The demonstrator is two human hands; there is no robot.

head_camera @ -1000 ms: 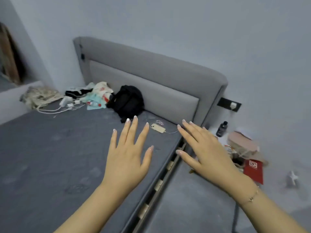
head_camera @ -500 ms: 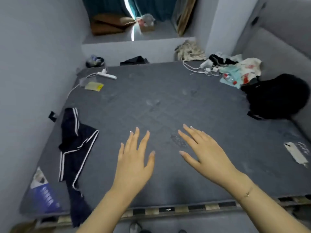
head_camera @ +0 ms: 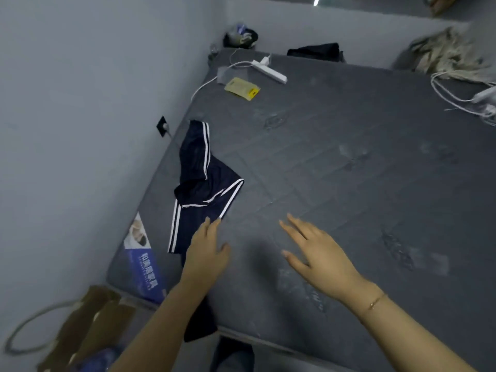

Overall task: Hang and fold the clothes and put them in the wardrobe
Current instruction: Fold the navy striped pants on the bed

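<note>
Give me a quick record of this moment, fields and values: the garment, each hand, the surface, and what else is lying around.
garment: navy garment with white stripes, crumpled near the mattress's left edge
left hand: fingers straight, over the garment's lower part; contact unclear
right hand: open, fingers spread above bare mattress, holding nothing
surface: grey mattress
nearby: white power strip, yellow packet, blue box

The room is dim, with a cool blue-grey cast. A thin sliver of bright light (head_camera: 317, 0) shows at the top edge. My left hand (head_camera: 206, 255) throws a soft shadow (head_camera: 257, 260) onto the grey mattress (head_camera: 362, 162) to its right. Everything is slightly smeared; the paper bag (head_camera: 88, 328) at the lower left is the blurriest. The wide lens bends the mattress edges.
</note>
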